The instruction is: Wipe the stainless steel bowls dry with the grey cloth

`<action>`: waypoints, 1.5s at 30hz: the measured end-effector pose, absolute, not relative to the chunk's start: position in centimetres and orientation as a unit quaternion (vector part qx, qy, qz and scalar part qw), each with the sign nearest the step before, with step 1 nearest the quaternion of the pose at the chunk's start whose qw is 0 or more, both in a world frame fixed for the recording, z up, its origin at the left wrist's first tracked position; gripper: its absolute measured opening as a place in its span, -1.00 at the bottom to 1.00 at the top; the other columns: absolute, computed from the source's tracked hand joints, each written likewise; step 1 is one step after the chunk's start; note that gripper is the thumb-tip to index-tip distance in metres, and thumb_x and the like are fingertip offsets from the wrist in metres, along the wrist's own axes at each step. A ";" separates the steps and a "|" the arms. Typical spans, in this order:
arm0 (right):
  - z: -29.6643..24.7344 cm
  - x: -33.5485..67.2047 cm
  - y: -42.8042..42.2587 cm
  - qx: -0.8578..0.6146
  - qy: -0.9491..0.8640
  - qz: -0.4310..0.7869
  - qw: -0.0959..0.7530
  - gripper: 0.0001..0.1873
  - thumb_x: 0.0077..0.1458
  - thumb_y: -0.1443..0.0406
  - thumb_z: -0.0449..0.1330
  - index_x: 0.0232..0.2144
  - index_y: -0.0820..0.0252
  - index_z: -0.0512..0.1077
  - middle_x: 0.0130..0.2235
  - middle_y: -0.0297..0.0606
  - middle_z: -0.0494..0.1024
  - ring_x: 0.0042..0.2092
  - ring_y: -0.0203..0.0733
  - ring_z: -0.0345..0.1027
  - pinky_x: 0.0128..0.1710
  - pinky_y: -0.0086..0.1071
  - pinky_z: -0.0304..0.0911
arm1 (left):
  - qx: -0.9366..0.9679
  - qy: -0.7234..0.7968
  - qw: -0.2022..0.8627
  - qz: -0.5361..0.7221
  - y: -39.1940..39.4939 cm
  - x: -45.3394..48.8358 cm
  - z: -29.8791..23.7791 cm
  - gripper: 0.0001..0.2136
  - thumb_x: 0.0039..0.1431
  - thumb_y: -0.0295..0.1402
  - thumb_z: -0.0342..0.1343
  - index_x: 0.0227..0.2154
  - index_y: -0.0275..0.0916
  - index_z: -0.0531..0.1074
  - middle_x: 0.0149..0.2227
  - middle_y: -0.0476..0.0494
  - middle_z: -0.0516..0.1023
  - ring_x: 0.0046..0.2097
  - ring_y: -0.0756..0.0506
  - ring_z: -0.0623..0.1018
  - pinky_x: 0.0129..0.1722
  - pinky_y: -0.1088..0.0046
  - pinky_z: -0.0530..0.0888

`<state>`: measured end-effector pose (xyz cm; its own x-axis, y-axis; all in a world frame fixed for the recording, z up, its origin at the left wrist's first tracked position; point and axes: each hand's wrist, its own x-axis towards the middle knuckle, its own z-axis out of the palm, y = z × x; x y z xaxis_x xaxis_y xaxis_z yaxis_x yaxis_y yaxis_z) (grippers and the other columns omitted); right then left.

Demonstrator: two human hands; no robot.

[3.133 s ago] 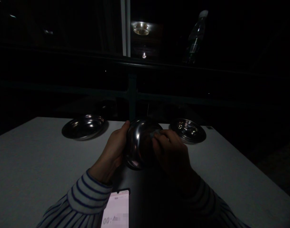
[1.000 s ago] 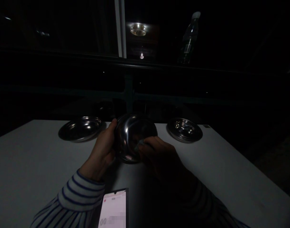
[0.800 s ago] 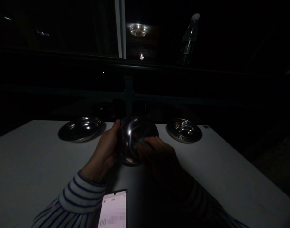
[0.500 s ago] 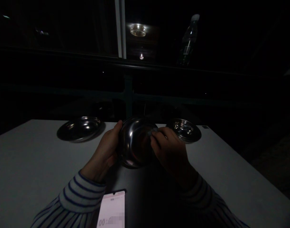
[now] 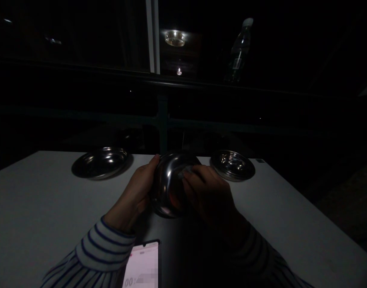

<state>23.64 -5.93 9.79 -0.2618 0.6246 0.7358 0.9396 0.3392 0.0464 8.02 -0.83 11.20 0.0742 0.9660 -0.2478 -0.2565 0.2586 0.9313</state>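
Observation:
My left hand (image 5: 138, 188) is closed on the left rim of a shiny metal bowl (image 5: 167, 188), holding it tilted above the table. Pinched in my right hand (image 5: 211, 194) is a small pale cloth (image 5: 185, 172), pressed against the bowl's curved surface. Much of the cloth is hidden by the fingers, and the dim light hides the fingers' undersides. Beyond my left hand, a wide metal bowl (image 5: 99, 164) rests on the table. Behind my right hand stands what looks like a stack of metal bowls (image 5: 233, 166).
A phone (image 5: 143, 264) with a lit timer screen lies on the white table (image 5: 51, 216) near my left sleeve. Past the table's far edge is a dark window with a pale frame (image 5: 153, 36). A plastic bottle (image 5: 239, 52) stands on the ledge there.
My right hand with the cloth has slid left and slightly down across the bowl. The held bowl has turned and dropped a little. The other bowls and the phone stay put.

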 end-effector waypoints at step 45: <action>9.9 23.2 -6.8 -0.480 -0.802 -0.242 0.261 -0.89 0.04 0.35 0.04 -0.43 0.16 0.37 -0.41 -0.29 0.39 -0.41 -0.28 0.15 -0.51 -0.42 -0.09 | 0.274 0.406 0.680 0.545 -0.2 7.9 11.3 -0.77 0.12 -0.31 -0.03 -0.53 -0.30 0.42 -0.64 -0.03 0.48 -0.63 0.02 0.45 -0.64 0.53 0.41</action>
